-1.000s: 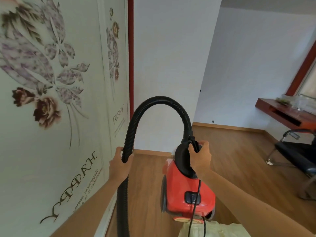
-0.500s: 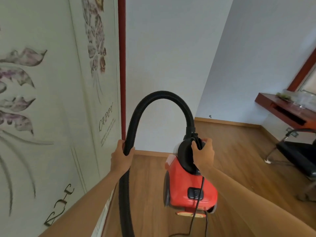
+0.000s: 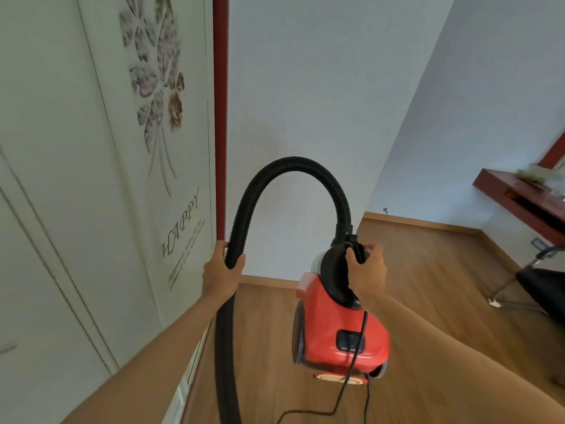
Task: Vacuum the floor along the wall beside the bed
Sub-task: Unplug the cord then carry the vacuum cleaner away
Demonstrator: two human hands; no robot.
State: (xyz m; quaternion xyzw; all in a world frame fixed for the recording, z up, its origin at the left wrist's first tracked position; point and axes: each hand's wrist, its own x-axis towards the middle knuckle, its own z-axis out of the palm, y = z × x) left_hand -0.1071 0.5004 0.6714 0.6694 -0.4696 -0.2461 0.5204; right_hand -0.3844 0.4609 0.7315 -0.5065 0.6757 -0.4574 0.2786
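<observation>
A red canister vacuum cleaner (image 3: 339, 328) hangs above the wooden floor (image 3: 428, 276), carried by its black handle. My right hand (image 3: 365, 269) grips that handle at the top of the body. A black ribbed hose (image 3: 293, 166) arches up from the vacuum and comes down on the left, where my left hand (image 3: 221, 270) grips it. The hose runs on down out of the bottom of the view, so its nozzle is hidden. A black power cord (image 3: 345, 390) trails from the vacuum towards the floor. No bed is in view.
A white wardrobe door (image 3: 91, 179) with a flower print and the word HAPPY fills the left side, edged by a red frame (image 3: 220, 117). White walls (image 3: 305, 87) meet in a corner ahead. A red wall shelf (image 3: 519, 200) and a black chair (image 3: 541, 286) stand at the right.
The view has moved forward along the wardrobe towards the corner wall. Both hands keep their grips, and the vacuum stays lifted in front of me.
</observation>
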